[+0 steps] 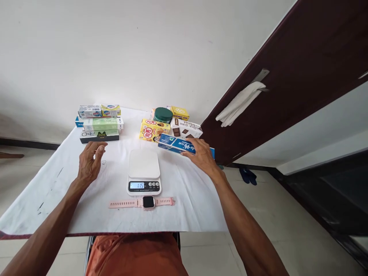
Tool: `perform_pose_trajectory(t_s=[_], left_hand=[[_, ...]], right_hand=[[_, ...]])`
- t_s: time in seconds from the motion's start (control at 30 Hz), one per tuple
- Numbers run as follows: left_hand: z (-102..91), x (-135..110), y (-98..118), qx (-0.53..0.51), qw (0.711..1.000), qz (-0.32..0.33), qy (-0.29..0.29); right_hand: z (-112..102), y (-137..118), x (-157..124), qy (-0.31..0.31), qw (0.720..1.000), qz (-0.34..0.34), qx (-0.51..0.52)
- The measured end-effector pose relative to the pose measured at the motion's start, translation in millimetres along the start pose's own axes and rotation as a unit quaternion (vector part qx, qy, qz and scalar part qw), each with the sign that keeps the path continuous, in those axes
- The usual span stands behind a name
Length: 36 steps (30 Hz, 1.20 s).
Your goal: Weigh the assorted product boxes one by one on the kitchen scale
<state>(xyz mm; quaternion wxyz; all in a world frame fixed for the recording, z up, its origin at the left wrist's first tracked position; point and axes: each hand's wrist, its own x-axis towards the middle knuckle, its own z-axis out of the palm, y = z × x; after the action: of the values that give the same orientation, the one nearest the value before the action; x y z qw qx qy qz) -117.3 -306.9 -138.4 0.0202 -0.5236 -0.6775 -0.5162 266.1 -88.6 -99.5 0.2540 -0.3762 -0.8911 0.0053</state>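
Observation:
My right hand (pixel 202 153) is over a long blue box (pixel 175 142), thumb on its near side and fingers across the top. The box looks like a toothpaste carton and lies in front of a yellow snack box (pixel 153 130) and a white "Super Meal" box (pixel 186 128). At the left, my left hand (pixel 90 161) hovers with loosely bent fingers and holds nothing, just in front of a black-and-white box (pixel 99 136). Between my hands stands a white kitchen scale (pixel 144 165) with a bare platform; its display reads 115.
A pink-strapped smartwatch (pixel 148 202) lies before the scale. Green cartons (pixel 100 124) and small soap-like boxes (pixel 90 111) are stacked at the back left. A green-lidded jar (pixel 163 114) and a yellow box (pixel 180 112) stand by the wall. A dark door (pixel 287 57) is at right.

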Motion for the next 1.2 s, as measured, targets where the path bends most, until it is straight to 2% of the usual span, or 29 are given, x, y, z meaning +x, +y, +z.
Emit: perform_pose_trajectory(t_s=[0.07, 0.17, 0.33, 0.43, 0.57, 0.67, 0.8, 0.87, 0.97, 1.07, 1.2], left_hand=[[1.0, -0.2, -1.1, 0.006, 1.0, -0.005, -0.009], [2.1, -0.1, -3.6, 0.016, 1.0, -0.009, -0.018], [2.8, 0.8, -8.6, 0.021, 0.999, -0.006, -0.023], [3.6, 0.5, -10.1, 0.029, 0.999, 0.005, -0.028], [8.3, -1.8, -12.7, 0.017, 0.999, 0.022, -0.034], [12.9, -4.4, -18.3, 0.026, 0.998, 0.041, -0.036], [11.4, 0.2, -26.9, 0.065, 0.997, 0.039, -0.027], [5.7, 11.2, -28.2, 0.092, 0.995, 0.028, -0.023], [-4.5, 41.9, -24.9, 0.145, 0.989, 0.016, -0.033], [-8.0, 85.8, -19.6, 0.218, 0.975, 0.008, -0.037], [2.4, 146.1, -18.7, 0.314, 0.947, -0.009, -0.069]], right_hand=[[1.2, 29.9, 0.9, -0.003, 0.999, 0.026, -0.025], [12.4, 56.6, 3.0, 0.009, 0.998, 0.046, -0.043], [35.9, 63.1, 4.4, 0.068, 0.992, 0.076, -0.076], [42.4, 48.1, -0.8, 0.11, 0.989, 0.067, -0.077], [50.0, 6.3, -14.8, 0.159, 0.987, 0.015, 0.003], [59.7, -31.9, -25.6, 0.129, 0.983, 0.035, 0.13], [74.3, -66.8, -31.6, 0.054, 0.946, 0.149, 0.283], [80.5, -72.9, -31.8, 0.03, 0.927, 0.19, 0.322], [87.1, -72.5, -32.4, 0.025, 0.908, 0.227, 0.35], [89.6, -69.7, -34.4, 0.029, 0.893, 0.249, 0.374], [87.2, -70.4, -35.8, 0.028, 0.89, 0.247, 0.383]])
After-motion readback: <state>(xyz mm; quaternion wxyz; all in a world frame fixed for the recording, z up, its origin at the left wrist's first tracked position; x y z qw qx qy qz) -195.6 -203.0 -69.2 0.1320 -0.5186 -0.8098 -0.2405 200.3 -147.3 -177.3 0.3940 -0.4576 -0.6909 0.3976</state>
